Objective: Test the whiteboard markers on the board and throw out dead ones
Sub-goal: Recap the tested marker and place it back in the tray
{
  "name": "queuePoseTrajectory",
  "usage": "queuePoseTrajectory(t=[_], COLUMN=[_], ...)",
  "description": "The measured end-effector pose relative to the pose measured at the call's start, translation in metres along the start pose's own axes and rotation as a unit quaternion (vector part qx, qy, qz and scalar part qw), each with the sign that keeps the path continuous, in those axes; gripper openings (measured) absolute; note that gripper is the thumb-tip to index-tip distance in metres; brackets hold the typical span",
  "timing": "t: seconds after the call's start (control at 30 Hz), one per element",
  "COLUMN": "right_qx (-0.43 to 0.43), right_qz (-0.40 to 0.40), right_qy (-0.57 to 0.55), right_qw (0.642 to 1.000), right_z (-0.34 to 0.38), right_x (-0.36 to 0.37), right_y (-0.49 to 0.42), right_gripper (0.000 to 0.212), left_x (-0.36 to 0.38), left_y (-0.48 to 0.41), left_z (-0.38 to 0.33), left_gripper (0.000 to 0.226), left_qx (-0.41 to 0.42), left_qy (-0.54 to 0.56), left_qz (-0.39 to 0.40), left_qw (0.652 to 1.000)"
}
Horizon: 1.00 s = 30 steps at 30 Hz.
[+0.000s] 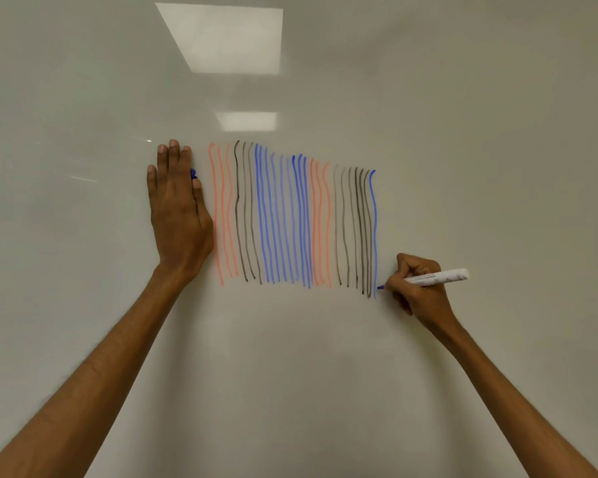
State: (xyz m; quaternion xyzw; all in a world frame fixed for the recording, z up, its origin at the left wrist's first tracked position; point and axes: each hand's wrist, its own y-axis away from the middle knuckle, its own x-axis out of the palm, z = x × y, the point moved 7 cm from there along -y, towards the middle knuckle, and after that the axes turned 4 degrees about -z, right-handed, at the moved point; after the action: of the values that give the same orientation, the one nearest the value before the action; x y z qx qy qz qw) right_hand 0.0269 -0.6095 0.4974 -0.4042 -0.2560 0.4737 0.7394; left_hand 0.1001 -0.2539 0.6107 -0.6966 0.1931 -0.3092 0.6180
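The whiteboard fills the view. It carries several vertical test lines in orange, black and blue. My right hand grips a white-barrelled blue marker. Its blue tip touches the board at the bottom end of the rightmost blue line. My left hand lies flat against the board just left of the orange lines, fingers straight and pointing up. A blue marker cap is pinched between its thumb and the side of the index finger, and only a small part of it shows.
Two ceiling lights are reflected in the board's glossy surface above the lines. Bare board surrounds the lines on every side. No tray, bin or other marker is in view.
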Motion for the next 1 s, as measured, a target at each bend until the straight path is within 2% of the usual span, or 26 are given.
queuePoseTrajectory(t=[0.1, 0.2, 0.37, 0.7, 1.0], right_qx=[-0.002, -0.017, -0.046, -0.054, -0.067], right_qz=[-0.066, -0.102, -0.103, -0.136, -0.108], right_qy=[-0.051, -0.079, -0.09, -0.098, -0.083], right_qw=[0.996, 0.991, 0.99, 0.984, 0.988], right_z=[0.014, 0.035, 0.064, 0.064, 0.059], right_x=[-0.011, -0.014, -0.001, 0.002, 0.004], right_y=[-0.018, -0.042, -0.081, -0.09, -0.08], right_gripper=[0.03, 0.038, 0.021, 0.02, 0.018], left_x=[0.0, 0.0, 0.001, 0.001, 0.0], left_y=[0.0, 0.0, 0.001, 0.003, 0.002], left_z=[0.0, 0.0, 0.002, 0.002, 0.0], left_gripper=[0.047, 0.047, 0.047, 0.047, 0.047], left_qx=[-0.001, -0.004, -0.005, -0.008, -0.006], left_qy=[0.0, 0.004, 0.008, 0.004, -0.007], left_qz=[0.002, 0.006, 0.008, -0.002, -0.005], left_qw=[1.0, 1.0, 1.0, 1.0, 1.0])
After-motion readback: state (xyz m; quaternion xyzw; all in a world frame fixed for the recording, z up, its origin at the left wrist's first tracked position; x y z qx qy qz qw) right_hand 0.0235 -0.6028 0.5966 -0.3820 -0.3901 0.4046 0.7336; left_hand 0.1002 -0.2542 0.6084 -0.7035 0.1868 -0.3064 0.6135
